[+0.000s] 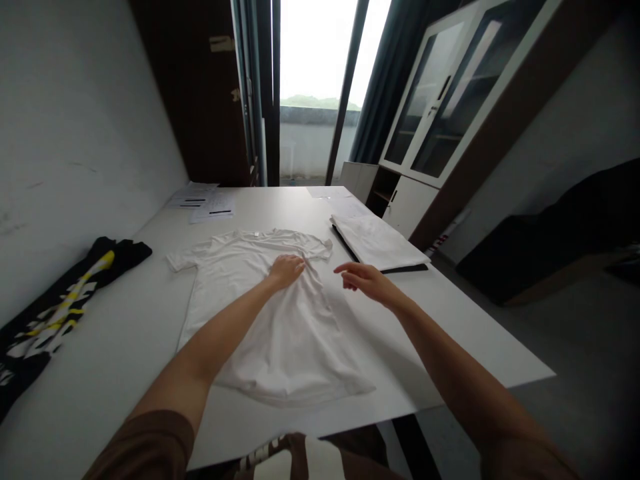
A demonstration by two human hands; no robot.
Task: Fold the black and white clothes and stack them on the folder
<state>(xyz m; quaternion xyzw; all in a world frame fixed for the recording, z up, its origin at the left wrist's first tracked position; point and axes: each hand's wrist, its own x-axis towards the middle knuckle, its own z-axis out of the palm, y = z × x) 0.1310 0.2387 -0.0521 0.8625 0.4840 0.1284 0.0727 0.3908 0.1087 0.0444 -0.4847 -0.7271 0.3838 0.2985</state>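
Note:
A white short-sleeved T-shirt (280, 347) lies spread on the table, its neckline toward the far side and its hem toward me. My left hand (287, 271) rests on its upper right part, below the right sleeve, with the fingers bent down into the cloth. Creases run from these fingertips toward the hem. Just right of the shirt, my right hand (367, 281) hovers over the table, holding nothing; its index finger points left and the other fingers are loosely curled.
Folded white cloth (383, 241) lies on a black flat item (407, 269) at the table's right. Papers (213, 205) sit at the far left. A black, yellow and white garment (65, 303) lies along the left edge. Beyond the white table (480, 333) stands a glass-door cabinet (440, 100).

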